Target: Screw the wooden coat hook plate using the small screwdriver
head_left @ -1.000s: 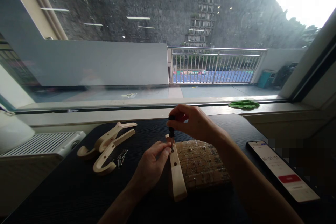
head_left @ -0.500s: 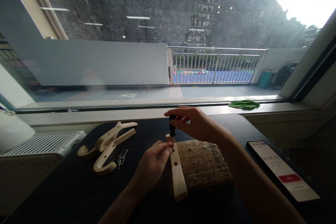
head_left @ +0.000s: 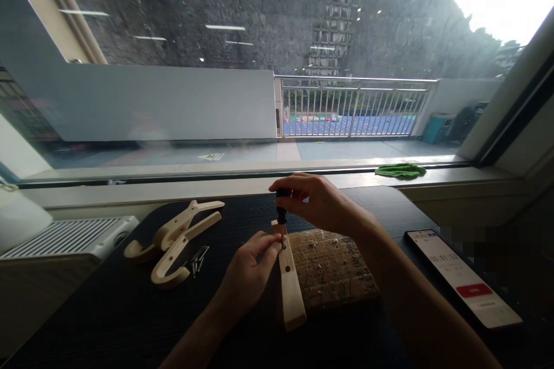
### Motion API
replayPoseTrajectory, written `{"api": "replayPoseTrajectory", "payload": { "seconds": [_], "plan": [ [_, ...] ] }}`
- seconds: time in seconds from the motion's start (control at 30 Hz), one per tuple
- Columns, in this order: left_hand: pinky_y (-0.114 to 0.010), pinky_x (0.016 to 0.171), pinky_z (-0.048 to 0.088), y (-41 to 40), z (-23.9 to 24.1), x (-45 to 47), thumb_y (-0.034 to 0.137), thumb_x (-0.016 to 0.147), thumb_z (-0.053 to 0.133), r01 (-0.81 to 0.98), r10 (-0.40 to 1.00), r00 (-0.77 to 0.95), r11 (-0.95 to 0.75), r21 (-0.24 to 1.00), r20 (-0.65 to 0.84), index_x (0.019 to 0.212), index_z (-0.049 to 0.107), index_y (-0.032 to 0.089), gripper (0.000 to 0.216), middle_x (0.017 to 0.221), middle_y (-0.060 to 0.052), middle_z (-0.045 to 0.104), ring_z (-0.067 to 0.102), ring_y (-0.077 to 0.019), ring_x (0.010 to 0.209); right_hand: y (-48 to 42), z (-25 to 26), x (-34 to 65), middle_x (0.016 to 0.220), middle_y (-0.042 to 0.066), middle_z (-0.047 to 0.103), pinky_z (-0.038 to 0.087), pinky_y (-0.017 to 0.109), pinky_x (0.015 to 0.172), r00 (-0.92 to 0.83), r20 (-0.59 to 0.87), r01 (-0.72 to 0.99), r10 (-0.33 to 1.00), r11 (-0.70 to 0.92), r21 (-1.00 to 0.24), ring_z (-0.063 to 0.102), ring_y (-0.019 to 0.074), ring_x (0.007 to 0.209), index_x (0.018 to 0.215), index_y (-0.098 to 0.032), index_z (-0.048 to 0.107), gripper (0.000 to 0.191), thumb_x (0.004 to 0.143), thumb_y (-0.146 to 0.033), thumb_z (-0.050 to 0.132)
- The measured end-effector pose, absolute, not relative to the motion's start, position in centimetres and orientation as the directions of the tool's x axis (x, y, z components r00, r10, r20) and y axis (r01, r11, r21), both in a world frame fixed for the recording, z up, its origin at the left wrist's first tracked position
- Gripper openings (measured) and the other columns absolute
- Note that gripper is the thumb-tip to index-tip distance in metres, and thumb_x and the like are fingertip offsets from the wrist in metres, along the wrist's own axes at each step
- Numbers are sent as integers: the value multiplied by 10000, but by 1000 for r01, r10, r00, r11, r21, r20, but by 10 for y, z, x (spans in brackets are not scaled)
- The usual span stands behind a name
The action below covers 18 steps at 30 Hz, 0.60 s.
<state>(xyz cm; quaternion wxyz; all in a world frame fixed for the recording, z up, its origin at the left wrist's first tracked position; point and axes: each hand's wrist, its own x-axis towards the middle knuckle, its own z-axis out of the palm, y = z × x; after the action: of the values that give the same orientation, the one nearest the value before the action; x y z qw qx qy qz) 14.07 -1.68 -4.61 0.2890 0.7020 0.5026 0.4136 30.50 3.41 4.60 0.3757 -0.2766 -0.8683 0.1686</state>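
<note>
My right hand [head_left: 318,202] is closed round the black handle of a screwdriver [head_left: 281,213], held upright. Its metal shaft points down at a hole near the far end of a pale wooden hook [head_left: 293,294]. Fingers pinched, my left hand [head_left: 253,265] sits at the screwdriver's tip, against the hook's left side; a screw there is too small to make out. A second hole shows lower on the hook. Along its right side lies a brown, tape-wrapped cardboard slab [head_left: 333,271] dotted with small holes.
More wooden hooks [head_left: 173,253] lie at the left of the black table [head_left: 108,311], beside a small pile of screws [head_left: 199,259]. A phone [head_left: 465,279] with a running timer rests at the right. A green cloth [head_left: 400,170] is on the windowsill. A radiator [head_left: 69,236] stands at the left.
The view has shifted slightly, and the timer has moved on a second. Both hands, the screwdriver and the hook keep nearly the same places relative to each other.
</note>
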Motion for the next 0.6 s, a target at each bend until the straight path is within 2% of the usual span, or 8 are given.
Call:
{"api": "replayPoseTrajectory", "payload": {
  "seconds": [0.2, 0.4, 0.6],
  "plan": [
    [-250, 810, 423, -16, -47, 141, 264, 814, 429, 461, 943, 154, -333, 823, 296, 1030, 605, 236, 280, 963, -21, 588, 542, -157, 911, 33, 47, 305, 833, 26, 581, 382, 242, 639, -558, 576, 374, 597, 801, -468, 505, 102, 706, 986, -185, 600, 238, 772, -244, 515],
    [-249, 781, 433, -16, -49, 141, 263, 814, 431, 464, 941, 155, -338, 819, 301, 1049, 594, 237, 287, 947, -23, 589, 549, -156, 888, 31, 46, 306, 842, 22, 616, 389, 234, 655, -600, 525, 339, 603, 787, -515, 527, 99, 709, 1066, -191, 573, 299, 812, -192, 416],
    [-250, 794, 429, -15, -50, 141, 251, 808, 444, 457, 935, 155, -355, 815, 320, 1031, 605, 235, 276, 948, -24, 592, 548, -157, 896, 33, 45, 306, 840, 16, 633, 394, 234, 648, -577, 513, 341, 636, 758, -556, 543, 108, 711, 1083, -209, 573, 307, 808, -222, 437]
  ]
}}
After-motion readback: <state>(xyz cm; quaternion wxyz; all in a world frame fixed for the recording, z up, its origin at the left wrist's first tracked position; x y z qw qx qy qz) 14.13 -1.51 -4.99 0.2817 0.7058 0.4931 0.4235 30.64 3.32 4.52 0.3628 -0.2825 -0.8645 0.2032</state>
